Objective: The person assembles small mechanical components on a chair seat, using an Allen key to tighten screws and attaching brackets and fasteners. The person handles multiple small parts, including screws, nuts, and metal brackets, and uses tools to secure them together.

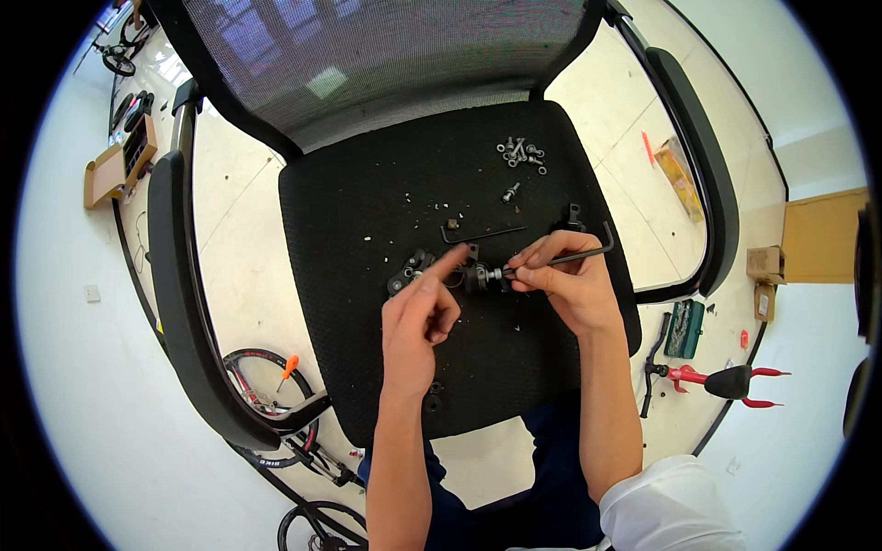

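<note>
My right hand [565, 280] pinches a black hex key [593, 252]. The key's bent short end points up past my fingers. Its other end meets a silver bolt [494, 274] on a small black metal part [475, 277]. My left hand [418, 317] has its index finger stretched toward that part, blurred at the tip, while the other fingers curl; nothing shows in its grasp. I cannot tell whether the fingertip touches the part. Beside the left fingers rests another black metal part [404, 275]. A second, thinner hex key [485, 234] lies just beyond, on the black chair seat [358, 202].
Farther back on the seat sit a pile of silver bolts [522, 154] and a single bolt [511, 192]. A black clamp-like piece [573, 217] is near the right edge. Armrests [694, 165] flank the seat. On the floor are a bicycle wheel [241, 386] and a green toolbox [684, 329].
</note>
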`<state>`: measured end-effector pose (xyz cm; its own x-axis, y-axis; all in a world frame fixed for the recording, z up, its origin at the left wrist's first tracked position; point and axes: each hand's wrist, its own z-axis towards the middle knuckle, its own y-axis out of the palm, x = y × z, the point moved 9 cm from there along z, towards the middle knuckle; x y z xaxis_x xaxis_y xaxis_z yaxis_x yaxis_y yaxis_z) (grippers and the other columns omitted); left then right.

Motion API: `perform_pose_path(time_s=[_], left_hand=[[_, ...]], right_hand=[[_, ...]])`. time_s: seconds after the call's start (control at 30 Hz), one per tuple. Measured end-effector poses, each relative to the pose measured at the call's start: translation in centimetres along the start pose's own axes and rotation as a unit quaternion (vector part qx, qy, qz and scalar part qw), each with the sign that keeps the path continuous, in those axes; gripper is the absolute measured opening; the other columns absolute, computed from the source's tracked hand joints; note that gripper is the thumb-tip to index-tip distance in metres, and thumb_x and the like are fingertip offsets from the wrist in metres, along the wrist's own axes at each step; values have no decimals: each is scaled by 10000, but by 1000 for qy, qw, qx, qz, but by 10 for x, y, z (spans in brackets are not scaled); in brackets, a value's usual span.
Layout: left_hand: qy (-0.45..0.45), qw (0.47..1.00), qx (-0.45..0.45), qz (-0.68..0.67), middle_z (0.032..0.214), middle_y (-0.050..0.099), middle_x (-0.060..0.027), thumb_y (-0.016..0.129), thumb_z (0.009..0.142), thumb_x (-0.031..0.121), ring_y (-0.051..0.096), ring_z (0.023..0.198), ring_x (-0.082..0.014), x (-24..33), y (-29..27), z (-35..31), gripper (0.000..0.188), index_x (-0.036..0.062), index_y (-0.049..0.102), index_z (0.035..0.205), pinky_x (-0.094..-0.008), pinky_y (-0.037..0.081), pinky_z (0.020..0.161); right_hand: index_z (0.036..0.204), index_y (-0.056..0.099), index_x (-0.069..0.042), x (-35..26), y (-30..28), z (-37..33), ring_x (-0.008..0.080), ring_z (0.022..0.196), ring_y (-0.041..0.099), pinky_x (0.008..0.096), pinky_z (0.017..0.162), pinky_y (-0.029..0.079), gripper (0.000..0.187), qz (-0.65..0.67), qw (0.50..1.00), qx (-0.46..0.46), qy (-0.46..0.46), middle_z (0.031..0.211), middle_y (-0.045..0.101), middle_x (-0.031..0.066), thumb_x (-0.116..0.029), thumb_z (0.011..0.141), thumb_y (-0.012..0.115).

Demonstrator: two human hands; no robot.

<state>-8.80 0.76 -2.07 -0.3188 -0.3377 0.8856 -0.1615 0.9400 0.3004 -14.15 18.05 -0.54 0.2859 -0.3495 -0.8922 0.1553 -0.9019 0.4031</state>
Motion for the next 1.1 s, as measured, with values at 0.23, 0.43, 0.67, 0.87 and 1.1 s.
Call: perform_pose_path(time_s=[0.23,0.43,0.67,0.87,1.1], left_hand=[[29,991,-108,-69,599,433,7,390,978,395,337,514,-74,3,16,-8,599,-105,548,1267,-236,258,486],[-11,1000,-27,-7,610,417,27,407,993,328,342,534,-41,-3,4,1,511,-69,551,1281,-198,247,482],[21,999,-7,28,714,574,19,589,954,125,473,617,-22,0,12,-3,213,-5,659,1107,-175,353,550],[57,996,24,66,865,679,-58,670,890,51,629,743,-74,-1,8,-2,156,-22,671,1029,-199,487,652],[95,992,8,77,908,678,-79,675,867,7,655,791,-104,4,9,-3,175,-30,669,1038,-219,512,702]], right_hand=[[784,629,65,-2,-2,1,263,837,699,332,722,623,108,13,1000,15,-15,878,670,217,112,742,716],[775,621,35,-3,1,-2,225,776,695,305,686,618,112,22,1000,9,-15,859,666,190,109,738,697],[831,654,75,4,-1,1,239,814,704,306,716,617,107,-39,999,17,27,889,690,210,95,752,723],[843,657,74,6,1,1,227,806,705,303,714,616,111,-43,998,10,33,891,694,203,80,759,730],[865,664,68,5,6,1,215,805,704,295,715,611,110,-42,998,5,43,886,698,181,62,776,729]])
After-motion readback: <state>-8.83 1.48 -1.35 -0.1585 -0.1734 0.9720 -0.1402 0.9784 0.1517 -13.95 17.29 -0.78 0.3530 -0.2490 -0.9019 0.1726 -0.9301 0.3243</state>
